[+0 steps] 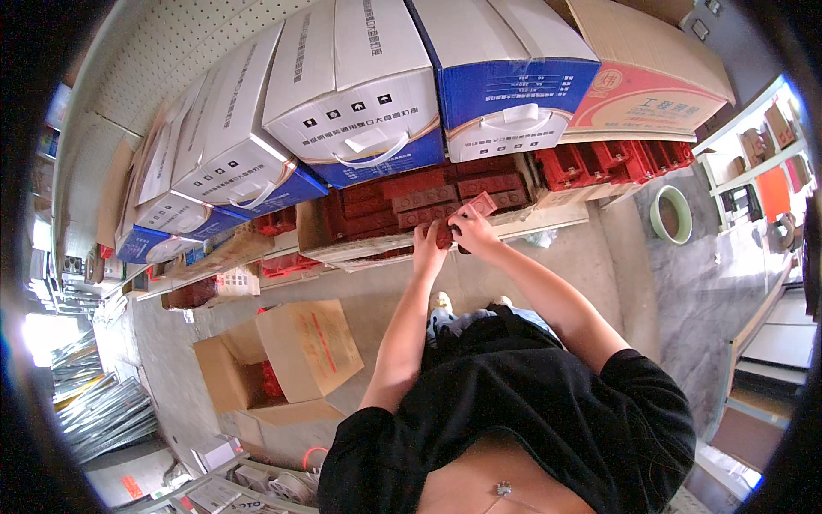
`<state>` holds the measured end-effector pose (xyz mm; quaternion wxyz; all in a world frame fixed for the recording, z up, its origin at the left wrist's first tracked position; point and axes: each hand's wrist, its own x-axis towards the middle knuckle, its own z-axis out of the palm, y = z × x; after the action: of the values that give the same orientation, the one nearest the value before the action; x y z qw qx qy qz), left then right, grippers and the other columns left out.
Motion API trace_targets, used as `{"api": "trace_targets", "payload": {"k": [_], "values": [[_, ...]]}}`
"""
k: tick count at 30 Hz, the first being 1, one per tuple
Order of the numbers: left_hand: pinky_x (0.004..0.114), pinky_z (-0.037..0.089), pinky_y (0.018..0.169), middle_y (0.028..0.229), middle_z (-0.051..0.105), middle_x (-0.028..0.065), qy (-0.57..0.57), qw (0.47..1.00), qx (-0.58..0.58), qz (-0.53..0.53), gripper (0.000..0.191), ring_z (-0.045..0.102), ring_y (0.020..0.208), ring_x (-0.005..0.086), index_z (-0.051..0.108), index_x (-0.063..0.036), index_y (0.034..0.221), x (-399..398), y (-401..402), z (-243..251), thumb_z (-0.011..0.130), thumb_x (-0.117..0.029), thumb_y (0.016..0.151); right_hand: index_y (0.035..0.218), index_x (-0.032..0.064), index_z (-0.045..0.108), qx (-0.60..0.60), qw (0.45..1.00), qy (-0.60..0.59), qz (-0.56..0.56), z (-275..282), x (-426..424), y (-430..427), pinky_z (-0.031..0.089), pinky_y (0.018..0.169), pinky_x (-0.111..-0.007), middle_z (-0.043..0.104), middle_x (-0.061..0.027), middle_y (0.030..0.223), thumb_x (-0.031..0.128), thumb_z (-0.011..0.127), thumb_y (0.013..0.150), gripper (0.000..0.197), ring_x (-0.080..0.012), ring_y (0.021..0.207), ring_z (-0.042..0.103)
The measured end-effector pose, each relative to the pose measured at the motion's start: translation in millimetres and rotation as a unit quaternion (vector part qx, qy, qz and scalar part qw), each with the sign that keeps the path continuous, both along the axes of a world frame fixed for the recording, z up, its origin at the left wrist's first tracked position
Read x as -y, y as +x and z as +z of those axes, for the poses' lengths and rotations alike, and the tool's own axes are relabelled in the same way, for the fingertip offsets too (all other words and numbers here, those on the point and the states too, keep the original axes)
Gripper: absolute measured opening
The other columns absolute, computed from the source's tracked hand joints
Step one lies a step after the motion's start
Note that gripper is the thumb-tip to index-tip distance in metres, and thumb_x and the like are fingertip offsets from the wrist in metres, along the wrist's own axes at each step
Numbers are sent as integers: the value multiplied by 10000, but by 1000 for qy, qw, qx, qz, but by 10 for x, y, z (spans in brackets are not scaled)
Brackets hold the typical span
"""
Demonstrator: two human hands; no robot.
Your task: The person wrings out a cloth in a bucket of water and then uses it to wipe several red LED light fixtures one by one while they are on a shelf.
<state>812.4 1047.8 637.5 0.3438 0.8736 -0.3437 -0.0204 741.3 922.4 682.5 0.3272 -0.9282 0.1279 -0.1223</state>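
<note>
Both hands meet at the front edge of an open cardboard box (pixel 359 252) that holds rows of red plastic boxes (pixel 424 199) on a shelf. My left hand (pixel 430 243) grips a small dark red plastic piece (pixel 444 236). Close beside it on the right, my right hand (pixel 472 230) is bent over, with its fingers at the same piece. A lighter red plastic box (pixel 481 203) lies just beyond my right fingers; whether they touch it cannot be told. The fingertips partly hide one another.
White and blue cartons (pixel 379 128) with handles stand above the box. More red plastic boxes (pixel 610 164) sit in a carton at the right. On the floor are an open cardboard box (pixel 311 350) at the left and a green bucket (pixel 655 215) at the right.
</note>
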Motion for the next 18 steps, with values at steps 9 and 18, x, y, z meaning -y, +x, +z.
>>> {"api": "trace_targets", "payload": {"k": [9,18], "values": [[397,449,728,971,472,128,33,998,-9,-50,584,496,884,319,439,-130,1170,-50,164,16,656,-148,629,828,76,561,-23,997,-74,-20,-30,-137,117,452,726,-392,427,-119,943,86,584,647,183,-286,888,502],[482,316,907,1088,441,123,130,988,63,-61,593,412,1033,316,412,-69,1144,54,261,159,663,-235,633,841,119,573,-66,997,-2,-27,31,158,-80,457,751,-379,475,-104,940,149,588,658,186,-275,901,519]]}}
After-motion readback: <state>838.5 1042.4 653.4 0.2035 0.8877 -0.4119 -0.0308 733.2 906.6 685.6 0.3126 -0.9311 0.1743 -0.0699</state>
